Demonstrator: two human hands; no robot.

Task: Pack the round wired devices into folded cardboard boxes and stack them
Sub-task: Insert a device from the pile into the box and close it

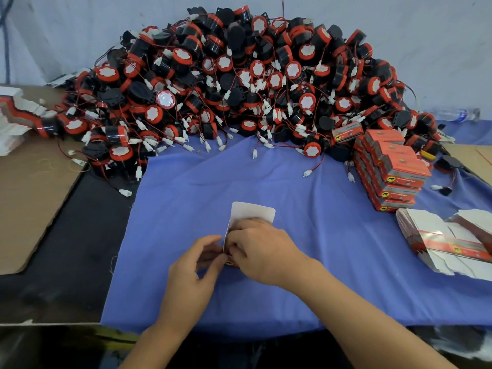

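Head view: both hands work together on one small cardboard box (252,212) at the middle of the desk.

The left hand (197,265) pinches the box's left edge while the right hand (262,251) curls over its top; the white flap stands up behind the fingers, and what is inside cannot be told. The box sits on a blue cloth (319,214). Behind it rises a big pile of round wired devices (239,83); a stack of closed boxes (394,169) and flat unfolded boxes (439,235) lie to the right.

Left hand (195,265), right hand (262,251) meet, fingers curled, pinching grip.
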